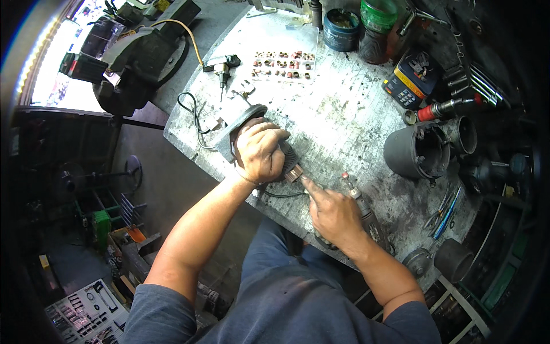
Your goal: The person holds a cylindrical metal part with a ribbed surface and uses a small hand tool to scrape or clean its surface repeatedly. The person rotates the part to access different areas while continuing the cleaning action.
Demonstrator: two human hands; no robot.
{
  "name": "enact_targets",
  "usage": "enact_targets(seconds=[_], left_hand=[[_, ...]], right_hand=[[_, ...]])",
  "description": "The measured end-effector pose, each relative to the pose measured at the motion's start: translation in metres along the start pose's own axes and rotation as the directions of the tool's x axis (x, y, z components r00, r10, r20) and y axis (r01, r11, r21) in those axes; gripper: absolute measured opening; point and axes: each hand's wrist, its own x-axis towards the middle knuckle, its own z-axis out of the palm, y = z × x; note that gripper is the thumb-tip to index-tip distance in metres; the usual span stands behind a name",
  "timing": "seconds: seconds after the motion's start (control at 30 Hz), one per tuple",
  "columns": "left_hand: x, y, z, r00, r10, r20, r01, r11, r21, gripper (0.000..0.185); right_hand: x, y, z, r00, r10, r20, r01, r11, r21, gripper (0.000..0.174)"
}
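My left hand (260,150) is wrapped around a motor armature, tilted above the metal workbench top (339,129). Below my fist show the armature's dark ribbed core (290,155) and its copper commutator (294,173). A dark flanged end housing (227,139) sits at the armature's other end, beyond my knuckles. With its index finger stretched out, my right hand (337,215) points at the commutator; the fingertip is at or very near the copper. The other fingers curl under, and nothing shows in them. Beside this hand lies a rotary tool (365,206) with a red tip.
A clear case of small bushings (283,64) lies open at the back, near a cordless work light or driver (221,69). At right stand a cylindrical motor housing (408,150), a tin (410,79) and pliers (438,210). A bench vise (142,60) is at left.
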Motion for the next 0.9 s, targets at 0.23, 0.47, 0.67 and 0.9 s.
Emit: enact_targets(seconds=[0.23,0.47,0.67,0.9], left_hand=[[0.0011,-0.0022,0.0012,1.0,0.003,0.003,-0.003,1.0,-0.004,0.038],[-0.002,-0.0004,0.0013,1.0,-0.002,0.005,0.002,1.0,0.003,0.038],[-0.0013,-0.0024,0.0015,1.0,-0.01,-0.001,0.01,1.0,-0.011,0.038],[0.0013,-0.0007,-0.0002,1.0,0.011,0.0,-0.011,1.0,0.0,0.038]], right_hand=[[-0.0022,-0.0042,-0.0039,1.0,-0.022,0.013,0.022,0.999,-0.039,0.058],[-0.0004,-0.0065,-0.0017,1.0,0.013,0.005,-0.013,1.0,-0.016,0.057],[-0.0009,-0.0018,-0.0008,0.987,-0.102,-0.123,0.111,0.992,0.067,0.054],[0.0029,0.0029,-0.0045,0.999,-0.047,-0.019,0.048,0.996,0.075,0.053]])
